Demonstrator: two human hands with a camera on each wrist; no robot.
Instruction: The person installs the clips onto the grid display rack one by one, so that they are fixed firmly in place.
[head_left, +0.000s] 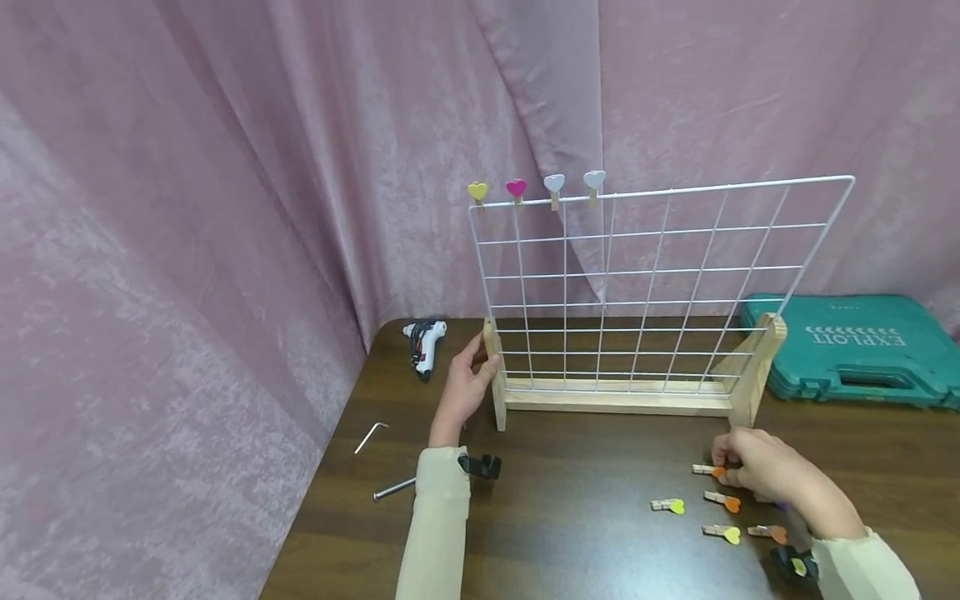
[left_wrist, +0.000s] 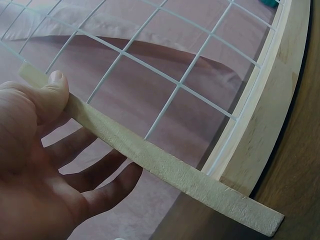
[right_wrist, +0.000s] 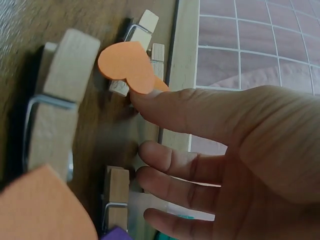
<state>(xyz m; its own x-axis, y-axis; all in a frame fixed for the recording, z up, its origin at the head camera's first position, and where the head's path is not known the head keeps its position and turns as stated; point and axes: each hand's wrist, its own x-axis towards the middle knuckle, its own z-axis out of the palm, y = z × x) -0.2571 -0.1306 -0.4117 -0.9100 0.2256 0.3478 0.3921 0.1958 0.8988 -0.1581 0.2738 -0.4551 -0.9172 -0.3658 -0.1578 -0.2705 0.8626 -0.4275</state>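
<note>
My left hand (head_left: 465, 385) grips the left wooden upright (left_wrist: 175, 172) of a stand, thumb in front, fingers behind. The stand holds a white wire grid (head_left: 652, 275). My right hand (head_left: 772, 471) is low over the table, pinching a small wooden clothespin (head_left: 705, 470) by its orange heart between thumb and index finger; in the right wrist view the thumb partly hides that heart. Close by lie another orange-heart clothespin (right_wrist: 127, 65), a darker orange one (head_left: 767, 533), two yellow-heart clothespins (head_left: 722, 534) and a purple-heart one (right_wrist: 117, 200), partly behind my hand.
Along the grid's top wire, at the left, sit a yellow heart clip (head_left: 477, 192), a pink one (head_left: 516, 189) and two white ones (head_left: 554, 185). A glue gun (head_left: 425, 346), hex key (head_left: 369, 437) and bolt (head_left: 393, 489) lie left. A green case (head_left: 855, 342) stands right.
</note>
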